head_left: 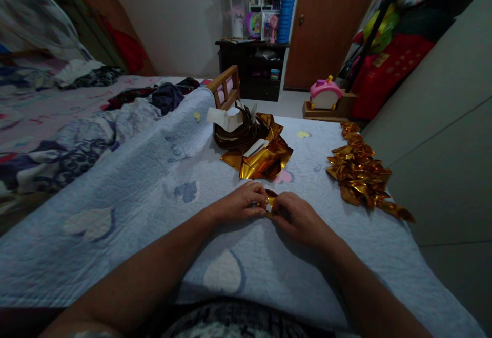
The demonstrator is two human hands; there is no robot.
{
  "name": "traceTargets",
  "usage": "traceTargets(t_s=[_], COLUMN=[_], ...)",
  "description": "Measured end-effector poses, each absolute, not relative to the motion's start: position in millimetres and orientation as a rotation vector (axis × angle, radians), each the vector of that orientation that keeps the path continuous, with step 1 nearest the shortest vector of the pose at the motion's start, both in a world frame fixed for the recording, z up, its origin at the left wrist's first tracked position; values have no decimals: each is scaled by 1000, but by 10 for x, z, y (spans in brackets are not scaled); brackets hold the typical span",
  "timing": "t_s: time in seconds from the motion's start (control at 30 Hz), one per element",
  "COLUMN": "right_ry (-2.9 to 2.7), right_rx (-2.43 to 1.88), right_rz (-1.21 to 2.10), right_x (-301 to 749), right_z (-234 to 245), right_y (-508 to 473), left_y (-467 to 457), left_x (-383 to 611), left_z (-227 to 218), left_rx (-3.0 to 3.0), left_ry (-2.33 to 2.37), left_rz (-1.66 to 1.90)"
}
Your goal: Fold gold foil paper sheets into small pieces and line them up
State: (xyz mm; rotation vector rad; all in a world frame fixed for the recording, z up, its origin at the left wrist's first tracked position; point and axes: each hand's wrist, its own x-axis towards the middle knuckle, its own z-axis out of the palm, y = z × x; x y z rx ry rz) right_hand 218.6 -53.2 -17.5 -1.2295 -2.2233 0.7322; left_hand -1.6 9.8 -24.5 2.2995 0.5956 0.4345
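My left hand (240, 203) and my right hand (298, 217) meet on the blue quilt (154, 189), both with fingers pinched on a small piece of gold foil paper (270, 198) between them. Only a corner of that paper shows; the rest is hidden under my fingers. Just beyond my hands lies a stack of flat gold foil sheets (261, 156). A row of folded gold foil pieces (359, 171) runs along the quilt's right side.
A dark round holder with a white paper (230, 123) stands behind the sheets, beside a small wooden frame (226, 88). Crumpled clothes and bedding (77, 123) lie to the left. A wall (442, 138) borders the right. A dark shelf unit (255, 69) and pink toy (325, 93) are at the back.
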Motion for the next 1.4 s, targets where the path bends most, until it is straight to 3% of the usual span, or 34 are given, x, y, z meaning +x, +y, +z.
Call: traceTargets(t_s=[0.37, 0.7, 1.4], right_ry=[-2081, -2139, -2238], right_rx=[-1306, -1370, -1448], right_rz=[636, 858, 839], right_x=[2215, 2171, 2070], right_z=[-200, -158, -123], right_y=[-503, -526, -557], left_y=[119, 110, 118], left_x=[-24, -17, -9], left_z=[-315, -265, -274], left_rx=[2313, 2279, 2282], left_ry=[602, 599, 651], left_rz=[430, 381, 384])
